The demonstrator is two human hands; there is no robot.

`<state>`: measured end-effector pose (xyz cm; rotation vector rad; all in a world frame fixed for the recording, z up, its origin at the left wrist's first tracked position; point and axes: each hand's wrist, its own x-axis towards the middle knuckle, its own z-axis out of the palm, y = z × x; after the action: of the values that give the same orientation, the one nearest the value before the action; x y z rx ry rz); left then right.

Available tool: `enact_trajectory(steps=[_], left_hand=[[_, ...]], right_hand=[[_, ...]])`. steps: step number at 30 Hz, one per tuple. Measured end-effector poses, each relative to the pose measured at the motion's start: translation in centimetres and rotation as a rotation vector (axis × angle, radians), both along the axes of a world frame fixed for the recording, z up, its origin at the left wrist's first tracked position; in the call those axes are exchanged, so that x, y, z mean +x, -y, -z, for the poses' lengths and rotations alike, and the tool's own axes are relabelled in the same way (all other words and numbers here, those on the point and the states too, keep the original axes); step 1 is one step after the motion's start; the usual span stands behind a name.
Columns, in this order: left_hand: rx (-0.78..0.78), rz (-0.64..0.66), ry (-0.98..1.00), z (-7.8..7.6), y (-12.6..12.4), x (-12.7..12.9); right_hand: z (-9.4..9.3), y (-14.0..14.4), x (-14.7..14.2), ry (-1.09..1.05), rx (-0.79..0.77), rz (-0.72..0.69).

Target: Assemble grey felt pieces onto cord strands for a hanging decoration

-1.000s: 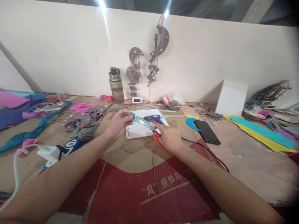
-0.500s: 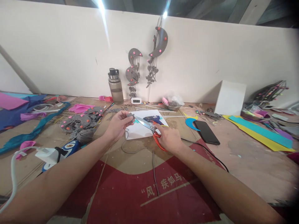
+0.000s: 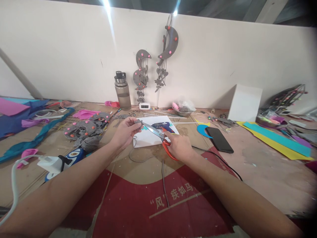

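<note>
Between the thumb and fingers of my left hand (image 3: 125,133) is a small grey felt piece, mostly hidden by the fingertips. A grey cord (image 3: 142,161) trails from near this hand down onto the cardboard. My right hand (image 3: 178,145) is closed around the orange handles of a pair of scissors (image 3: 154,131). The scissor blades point left, and their tips reach the grey piece at my left fingertips. Beneath the blades lies a white board (image 3: 148,141) with dark blue and turquoise scraps on it.
Grey felt crescents with pink and orange pompoms (image 3: 81,129) lie at the left, near a power strip (image 3: 66,162). A black phone (image 3: 219,140) and blue crescent (image 3: 203,131) lie to the right. Behind stand a bottle (image 3: 123,92), a small clock (image 3: 144,106) and a bowl (image 3: 183,108).
Almost nothing differs. Both hands and the scissors keep their places, with the blade tips still at the grey piece; the view has shifted very slightly.
</note>
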<state>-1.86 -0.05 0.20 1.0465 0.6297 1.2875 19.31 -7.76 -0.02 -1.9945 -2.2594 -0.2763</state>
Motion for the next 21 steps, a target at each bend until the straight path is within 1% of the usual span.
enact_trajectory(steps=[4, 8, 14, 21], left_hand=[[-0.013, 0.045, 0.032, 0.1, -0.2, -0.2], [-0.051, 0.089, 0.060, 0.2, -0.5, -0.5], [-0.134, 0.103, 0.081, -0.1, -0.5, -0.6], [-0.224, 0.110, 0.066, -0.6, -0.7, -0.9]], right_hand=[[0.2, -0.2, -0.1, -0.047, -0.028, -0.002], [0.8, -0.4, 0.1, -0.126, -0.014, -0.028], [1.3, -0.8, 0.6, -0.295, -0.065, -0.122], [1.6, -1.4, 1.2, -0.499, -0.106, -0.276]])
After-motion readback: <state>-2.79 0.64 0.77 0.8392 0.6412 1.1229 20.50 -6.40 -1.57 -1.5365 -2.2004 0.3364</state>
